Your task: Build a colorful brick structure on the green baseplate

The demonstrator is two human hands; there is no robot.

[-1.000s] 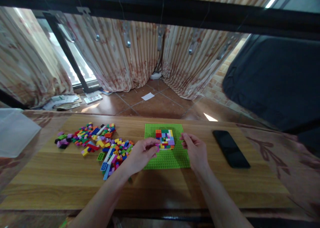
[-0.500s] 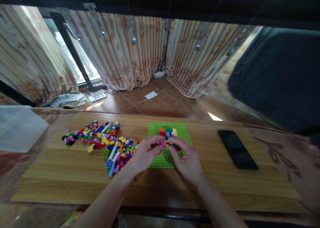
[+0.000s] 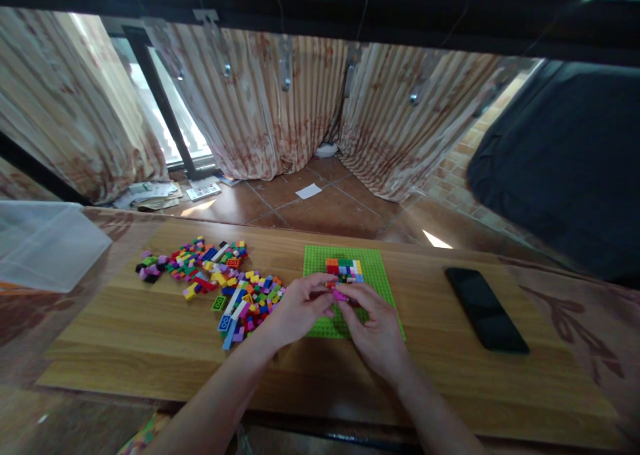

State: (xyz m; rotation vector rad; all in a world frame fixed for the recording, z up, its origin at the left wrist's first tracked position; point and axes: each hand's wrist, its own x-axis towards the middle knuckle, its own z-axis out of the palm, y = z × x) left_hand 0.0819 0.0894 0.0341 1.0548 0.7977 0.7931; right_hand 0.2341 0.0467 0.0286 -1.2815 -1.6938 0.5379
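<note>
Both hands meet over a green studded baseplate (image 3: 373, 268). Between their fingertips is a small magenta toy brick (image 3: 340, 296). My left hand (image 3: 301, 312) pinches it from the left, and my right hand (image 3: 374, 322) has its thumb and fingers closed on it from the right. Just beyond the fingers, a patch of joined bricks (image 3: 345, 268) in red, orange, green, white, blue and yellow sits on the baseplate. Its near part is hidden behind my hands. To the left of my left hand lies a loose pile of mixed toy bricks (image 3: 245, 295).
A black phone (image 3: 485, 308) lies on the right of the wooden board (image 3: 125, 355). At the far left stands a translucent plastic bin (image 3: 50, 242). A dark bar (image 3: 320, 12) crosses the top of the view. Papers (image 3: 150, 194) lie on the floor beyond, below striped curtains (image 3: 250, 108).
The magenta brick has turned from upright to a flatter, slanted position, and my right fingers have closed in on it. The whole view has shifted slightly to the right.
</note>
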